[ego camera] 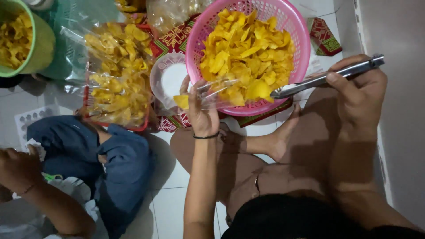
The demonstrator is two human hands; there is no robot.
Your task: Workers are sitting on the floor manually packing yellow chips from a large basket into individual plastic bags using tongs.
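Chips point(245, 53) fill the basket point(296, 26); filled bags point(117, 75) lie left of it, a bowl point(42, 44) farther left.

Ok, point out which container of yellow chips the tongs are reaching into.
The pink basket, a round perforated one heaped with chips. The right hand aims the metal tongs at its rim; the green bowl sits far off at the top left.

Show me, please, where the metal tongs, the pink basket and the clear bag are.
metal tongs point(325, 78): head view, middle of the arms.
pink basket point(195, 46): head view, left rim.
clear bag point(217, 90): head view, plastic by the left hand's fingers.
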